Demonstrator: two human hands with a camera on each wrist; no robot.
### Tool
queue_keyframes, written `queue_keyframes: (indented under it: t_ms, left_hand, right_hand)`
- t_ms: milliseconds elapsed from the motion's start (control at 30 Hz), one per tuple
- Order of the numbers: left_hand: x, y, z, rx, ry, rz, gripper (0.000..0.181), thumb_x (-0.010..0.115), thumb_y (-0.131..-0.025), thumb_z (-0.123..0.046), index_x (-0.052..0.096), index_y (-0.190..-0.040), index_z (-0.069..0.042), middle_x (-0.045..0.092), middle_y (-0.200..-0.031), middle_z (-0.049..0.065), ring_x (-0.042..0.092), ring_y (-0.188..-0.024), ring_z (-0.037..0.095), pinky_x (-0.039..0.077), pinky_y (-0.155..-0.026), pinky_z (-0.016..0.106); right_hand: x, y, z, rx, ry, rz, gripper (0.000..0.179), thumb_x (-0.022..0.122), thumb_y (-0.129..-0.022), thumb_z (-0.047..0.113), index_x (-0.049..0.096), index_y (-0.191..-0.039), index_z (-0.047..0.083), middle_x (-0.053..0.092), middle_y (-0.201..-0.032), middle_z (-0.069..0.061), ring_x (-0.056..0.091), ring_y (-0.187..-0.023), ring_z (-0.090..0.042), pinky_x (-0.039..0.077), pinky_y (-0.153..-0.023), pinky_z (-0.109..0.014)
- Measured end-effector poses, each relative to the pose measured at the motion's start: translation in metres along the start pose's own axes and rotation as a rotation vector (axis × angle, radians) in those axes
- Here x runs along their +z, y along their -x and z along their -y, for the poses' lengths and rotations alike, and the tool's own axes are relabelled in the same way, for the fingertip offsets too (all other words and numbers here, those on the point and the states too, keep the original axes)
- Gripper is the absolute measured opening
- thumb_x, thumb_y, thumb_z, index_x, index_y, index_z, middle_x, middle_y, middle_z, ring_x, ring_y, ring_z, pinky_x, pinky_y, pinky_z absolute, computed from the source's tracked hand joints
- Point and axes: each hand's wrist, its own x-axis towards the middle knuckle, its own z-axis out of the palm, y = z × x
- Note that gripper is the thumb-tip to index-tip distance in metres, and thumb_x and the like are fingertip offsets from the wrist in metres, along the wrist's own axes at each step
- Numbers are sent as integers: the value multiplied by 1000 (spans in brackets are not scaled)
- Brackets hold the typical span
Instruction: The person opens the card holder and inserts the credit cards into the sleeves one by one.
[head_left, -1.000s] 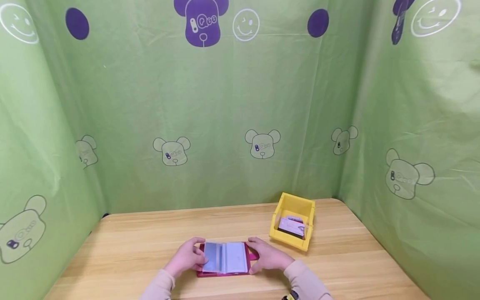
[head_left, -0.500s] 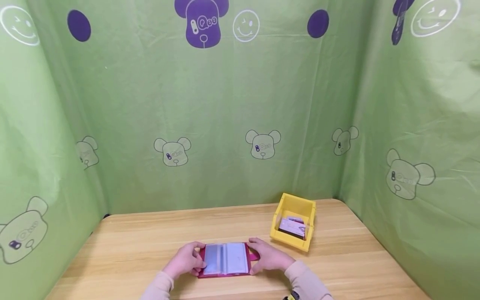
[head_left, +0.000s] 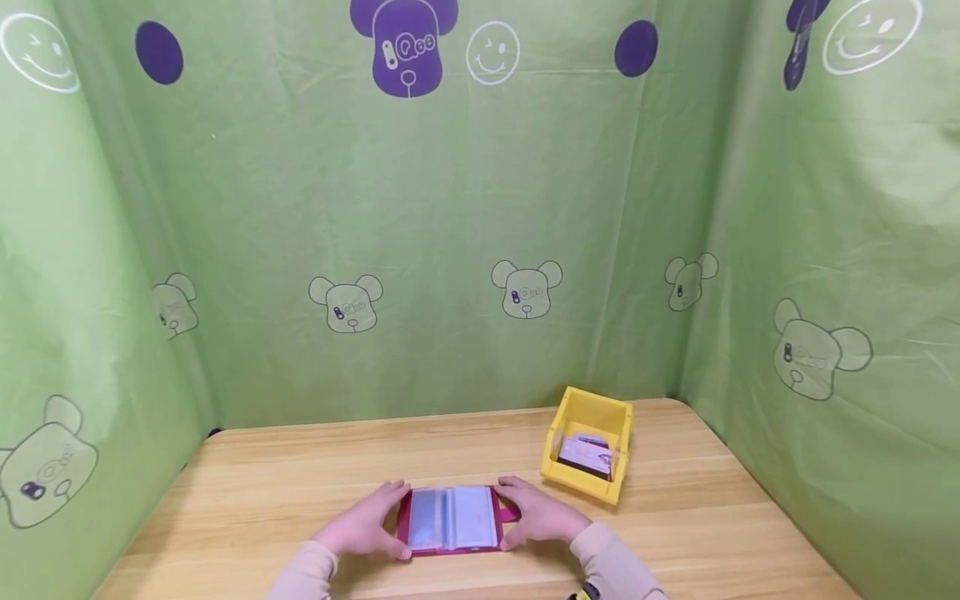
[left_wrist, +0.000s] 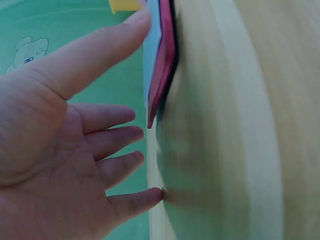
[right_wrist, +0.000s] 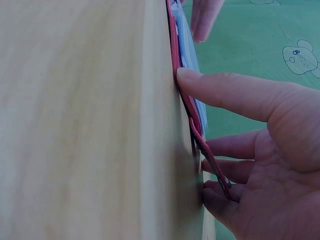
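1. Two hands: my left hand [head_left: 366, 525] and my right hand [head_left: 546, 514].
2. One red card holder [head_left: 427, 521].
3. One yellow bin [head_left: 579, 480].
4. At least two cards [head_left: 587, 455]; I can't make out the full number.
5. Three winking smileys [head_left: 492, 52].
6. Six outlined bears [head_left: 527, 290].
7. One tabletop [head_left: 300, 467].

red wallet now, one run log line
red wallet: open on table | left hand: at left edge | right hand: at right edge | yellow bin: holds cards
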Motion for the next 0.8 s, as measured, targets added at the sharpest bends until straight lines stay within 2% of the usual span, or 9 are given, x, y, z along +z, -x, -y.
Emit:
queue_keyframes:
  t_ms: [133,267,433,533,600,700,800]
  left_hand:
    - [1,2,1,-7,-15,35,99,86,-65,-23,36,-144,10,31,-151,33,30,-139,53,25,-115,67]
    - [2,2,1,-1,-37,39,97,85,-65,-22,37,-143,11,35,-149,34,35,-137,52,28,-114,65]
    - [4,2,-1,-8,-33,43,96,85,-66,-21,37,-142,12,35,-149,34,34,-137,53,27,-114,65]
    - [4,2,-1,-14,-30,46,96,85,-66,-21,37,-143,11,34,-150,34,33,-138,53,27,-114,66]
    - [4,1,-1,-17,-29,44,96,85,-66,-20,37,-143,11,34,-150,34,33,-138,53,26,-114,66]
    - [4,0,0,-19,-34,35,96,86,-65,-20,37,-142,11,34,-150,34,33,-138,52,26,-114,65]
    - [4,0,2,-20,-40,32,96,86,-65,-20,38,-142,11,34,-150,33,33,-138,52,26,-115,65]
  right_hand:
    - [1,-1,-1,-3,-3,0,94,82,-64,24,41,-142,-7,32,-153,-28,30,-141,-50,24,-116,-66]
    - [0,-1,-1,1,-12,3,94,82,-64,23,40,-142,-8,31,-153,-29,30,-141,-50,24,-116,-66]
    - [-8,4,0,9,-10,-7,94,82,-66,24,40,-143,-7,35,-151,-30,35,-139,-49,27,-115,-66]
    - [-24,8,0,16,-51,-35,87,81,-71,24,42,-142,-6,44,-145,-29,44,-133,-47,34,-111,-64]
    - [-39,10,-1,14,-100,-69,75,79,-75,22,47,-137,-6,54,-136,-28,52,-124,-44,42,-106,-62]
    - [-66,10,-4,28,-126,-136,51,73,-82,20,59,-125,-3,66,-116,-19,63,-106,-32,54,-93,-48]
    - [-92,7,-10,74,-144,-210,33,71,-85,19,64,-112,0,68,-99,-9,64,-90,-20,58,-81,-35]
